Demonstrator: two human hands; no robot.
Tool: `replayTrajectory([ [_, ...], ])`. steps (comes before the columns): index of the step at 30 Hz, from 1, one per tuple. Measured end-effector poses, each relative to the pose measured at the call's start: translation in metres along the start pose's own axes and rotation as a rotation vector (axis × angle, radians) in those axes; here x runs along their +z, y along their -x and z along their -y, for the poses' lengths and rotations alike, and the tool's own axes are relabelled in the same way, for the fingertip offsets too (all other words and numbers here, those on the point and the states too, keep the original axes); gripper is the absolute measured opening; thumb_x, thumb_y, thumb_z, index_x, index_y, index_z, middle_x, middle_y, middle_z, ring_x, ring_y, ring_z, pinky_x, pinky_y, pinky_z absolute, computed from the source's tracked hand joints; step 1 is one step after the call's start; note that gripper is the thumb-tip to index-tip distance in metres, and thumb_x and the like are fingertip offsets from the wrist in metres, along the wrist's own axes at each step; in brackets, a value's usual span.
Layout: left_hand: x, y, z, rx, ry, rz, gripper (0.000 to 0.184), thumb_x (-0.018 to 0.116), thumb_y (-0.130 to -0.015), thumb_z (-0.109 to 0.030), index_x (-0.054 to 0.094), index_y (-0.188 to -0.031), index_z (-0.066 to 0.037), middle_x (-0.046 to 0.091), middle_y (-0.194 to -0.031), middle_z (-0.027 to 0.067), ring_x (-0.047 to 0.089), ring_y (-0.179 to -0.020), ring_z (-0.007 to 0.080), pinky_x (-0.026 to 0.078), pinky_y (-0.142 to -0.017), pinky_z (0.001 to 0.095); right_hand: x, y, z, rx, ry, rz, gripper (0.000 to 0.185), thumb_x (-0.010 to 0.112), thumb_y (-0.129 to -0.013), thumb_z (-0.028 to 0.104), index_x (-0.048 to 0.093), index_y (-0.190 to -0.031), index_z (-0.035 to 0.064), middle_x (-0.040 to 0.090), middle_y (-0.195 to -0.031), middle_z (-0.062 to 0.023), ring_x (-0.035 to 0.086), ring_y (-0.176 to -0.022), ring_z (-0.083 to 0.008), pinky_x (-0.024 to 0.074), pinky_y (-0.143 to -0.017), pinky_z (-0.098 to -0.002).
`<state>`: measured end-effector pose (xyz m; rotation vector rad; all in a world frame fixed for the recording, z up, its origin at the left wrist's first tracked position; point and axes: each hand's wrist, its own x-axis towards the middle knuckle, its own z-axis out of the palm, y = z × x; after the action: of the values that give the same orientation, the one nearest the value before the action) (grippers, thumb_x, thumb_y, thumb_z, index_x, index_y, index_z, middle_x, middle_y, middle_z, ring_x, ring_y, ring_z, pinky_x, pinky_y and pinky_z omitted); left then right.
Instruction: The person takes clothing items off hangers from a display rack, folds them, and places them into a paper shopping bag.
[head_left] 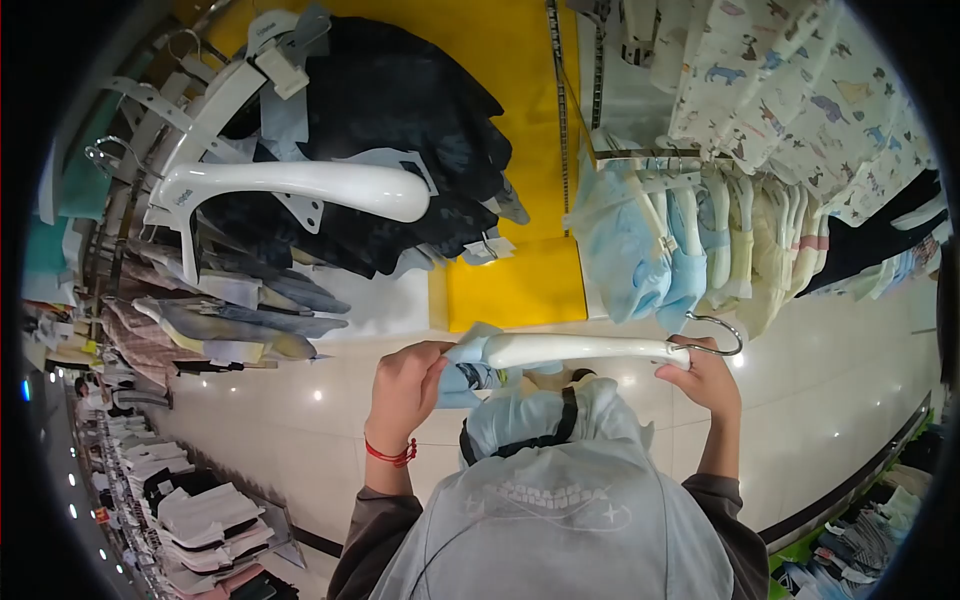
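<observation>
A white hanger (585,348) with a metal hook lies nearly level in front of my chest. My right hand (706,378) is closed around its hook end, with the hook sticking out past the fingers. At the opposite end, my left hand (405,385), with a red string bracelet at the wrist, pinches a light blue garment (462,378). Part of this cloth covers the hanger's tip. The rest of the garment hangs below the hanger and is partly hidden by it and my clothing.
Dark garments (390,110) hang at upper left beside a large white hanger (310,185). A yellow panel (515,285) stands ahead. Light blue baby clothes (625,245) hang on the right rail, below printed garments (790,90). Folded clothes (210,520) are stacked at lower left.
</observation>
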<state>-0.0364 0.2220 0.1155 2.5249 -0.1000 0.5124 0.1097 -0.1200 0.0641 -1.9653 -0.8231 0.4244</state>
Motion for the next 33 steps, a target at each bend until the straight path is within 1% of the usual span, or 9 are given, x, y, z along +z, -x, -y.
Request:
replayTrajectory([
  [6, 0.004, -0.015, -0.047, 0.055, -0.049, 0.102, 0.013, 0.058, -0.076, 0.001, 0.051, -0.087, -0.002, 0.066, -0.086, 0.0109, 0.061, -0.065, 0.0292, 0.049, -0.057, 0.0334, -0.004, 0.012, -0.02, -0.044, -0.148, 0.117, 0.029, 0.068, -0.076, 0.027, 0.06, -0.08, -0.0005, 0.054, -0.067, -0.0095, 0.051, -0.056, -0.0239, 0.0406, -0.054, -0.0299],
  [9, 0.007, -0.019, -0.066, 0.085, -0.04, 0.125, 0.013, 0.058, -0.075, 0.001, 0.05, -0.084, -0.002, 0.066, -0.087, 0.0102, 0.061, -0.063, 0.0281, 0.049, -0.056, 0.0322, -0.005, 0.017, -0.034, 0.092, -0.231, 0.007, 0.027, 0.067, -0.076, 0.025, 0.06, -0.081, -0.0003, 0.057, -0.069, -0.0087, 0.055, -0.061, -0.0234, 0.0433, -0.06, -0.0296],
  [12, 0.012, -0.02, -0.081, 0.115, -0.009, 0.139, 0.016, 0.06, -0.073, 0.0, 0.045, -0.078, -0.003, 0.067, -0.088, 0.0094, 0.061, -0.061, 0.0267, 0.049, -0.053, 0.0316, -0.015, 0.02, -0.038, 0.152, -0.239, 0.107, 0.026, 0.067, -0.076, 0.024, 0.06, -0.082, -0.0003, 0.059, -0.071, -0.0081, 0.056, -0.064, -0.0231, 0.0443, -0.062, -0.0289],
  [14, 0.017, -0.019, -0.089, 0.135, 0.021, 0.155, 0.02, 0.061, -0.071, 0.0, 0.042, -0.076, -0.004, 0.067, -0.089, 0.0091, 0.061, -0.061, 0.0256, 0.049, -0.051, 0.0311, -0.013, 0.018, -0.035, -0.018, -0.239, 0.117, 0.026, 0.067, -0.076, 0.024, 0.061, -0.082, -0.0001, 0.058, -0.069, -0.0091, 0.055, -0.062, -0.023, 0.0439, -0.061, -0.0296],
  [16, 0.025, -0.017, -0.096, 0.151, 0.052, 0.182, 0.024, 0.062, -0.07, 0.0, 0.039, -0.074, -0.004, 0.067, -0.089, 0.0091, 0.061, -0.06, 0.0245, 0.049, -0.05, 0.0304, -0.01, 0.015, -0.028, -0.087, -0.205, 0.142, 0.027, 0.068, -0.076, 0.026, 0.061, -0.081, 0.0007, 0.057, -0.069, -0.0103, 0.055, -0.062, -0.0239, 0.0438, -0.06, -0.0307],
  [24, 0.04, -0.009, -0.1, 0.148, -0.005, 0.063, 0.025, 0.066, -0.069, -0.001, 0.044, -0.08, -0.005, 0.065, -0.086, 0.0086, 0.062, -0.061, 0.0239, 0.049, -0.049, 0.0298, -0.026, 0.012, 0.006, 0.084, 0.332, 0.334, 0.033, 0.072, -0.069, 0.033, 0.06, -0.08, 0.0048, 0.059, -0.077, -0.0125, 0.057, -0.073, -0.0296, 0.0447, -0.063, -0.0353],
  [27, 0.041, -0.006, -0.098, 0.144, 0.014, 0.066, 0.026, 0.066, -0.069, 0.0, 0.045, -0.084, -0.005, 0.064, -0.083, 0.0082, 0.062, -0.062, 0.0243, 0.05, -0.05, 0.0299, -0.019, 0.008, -0.012, -0.102, 0.135, 0.337, 0.02, 0.069, -0.072, 0.025, 0.062, -0.081, 0.0085, 0.06, -0.098, -0.0102, 0.056, -0.089, -0.0273, 0.0445, -0.072, -0.0369],
  [30, 0.046, -0.006, -0.101, 0.181, 0.094, 0.061, 0.027, 0.065, -0.07, 0.001, 0.046, -0.087, -0.006, 0.064, -0.082, 0.0079, 0.062, -0.062, 0.0245, 0.05, -0.05, 0.0301, 0.0, 0.001, -0.015, -0.37, -0.045, 0.295, 0.022, 0.072, -0.066, 0.019, 0.062, -0.082, 0.007, 0.046, -0.127, -0.0131, 0.043, -0.116, -0.0337, 0.0379, -0.092, -0.0404],
  [33, 0.054, -0.009, -0.108, 0.208, 0.15, 0.131, 0.022, 0.063, -0.072, -0.001, 0.047, -0.086, -0.007, 0.063, -0.082, 0.0072, 0.061, -0.062, 0.0241, 0.05, -0.051, 0.0302, 0.027, -0.008, -0.004, -0.465, -0.123, 0.452, 0.022, 0.071, -0.062, 0.017, 0.063, -0.081, 0.0084, 0.028, -0.143, -0.0134, 0.021, -0.131, -0.0402, 0.0247, -0.103, -0.0473],
])
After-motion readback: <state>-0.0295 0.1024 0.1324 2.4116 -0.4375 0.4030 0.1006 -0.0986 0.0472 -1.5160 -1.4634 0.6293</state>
